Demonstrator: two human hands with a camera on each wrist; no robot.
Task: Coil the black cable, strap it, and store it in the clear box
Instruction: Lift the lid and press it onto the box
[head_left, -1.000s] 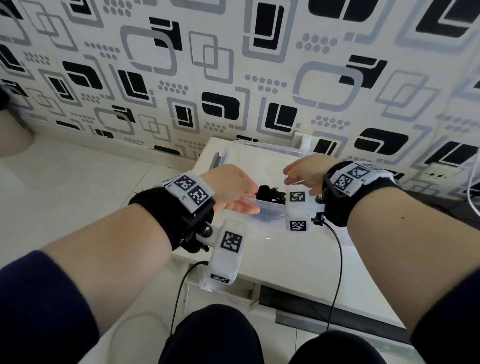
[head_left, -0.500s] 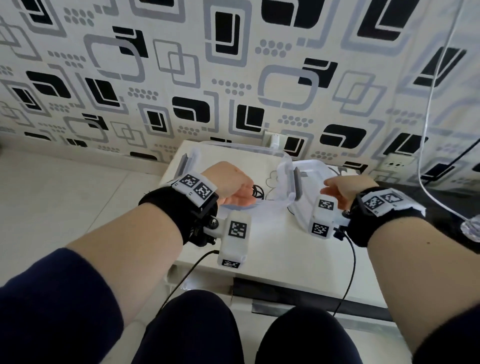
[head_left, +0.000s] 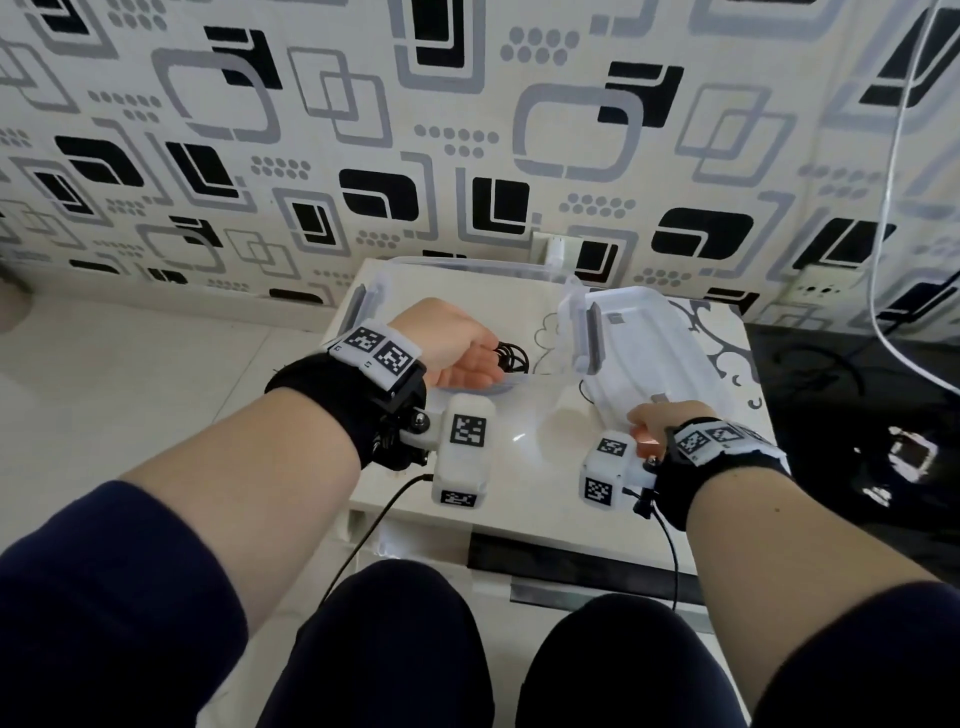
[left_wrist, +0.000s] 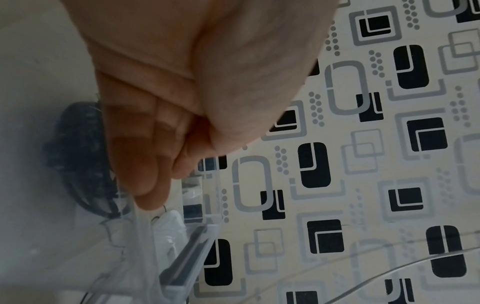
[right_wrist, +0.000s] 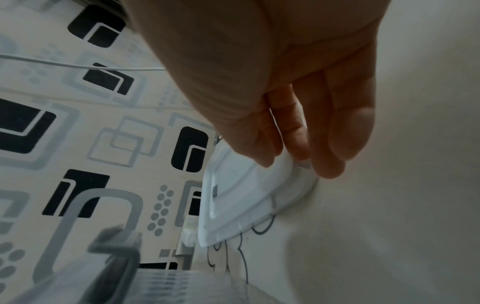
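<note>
Head cam: left hand (head_left: 457, 348) grips the clear box (head_left: 467, 270) near wall, black cable (head_left: 511, 356) coiled inside. Left wrist: fingers (left_wrist: 145, 164) curl over the rim. Right wrist: right hand (right_wrist: 298, 115) seems to pinch the lid (right_wrist: 241, 205) edge on the table.

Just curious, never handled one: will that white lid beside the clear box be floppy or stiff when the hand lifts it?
The lid looks like thin moulded plastic with a raised rim, so probably light and fairly stiff. Gripped at one edge by the right hand, it may flex slightly.
</note>
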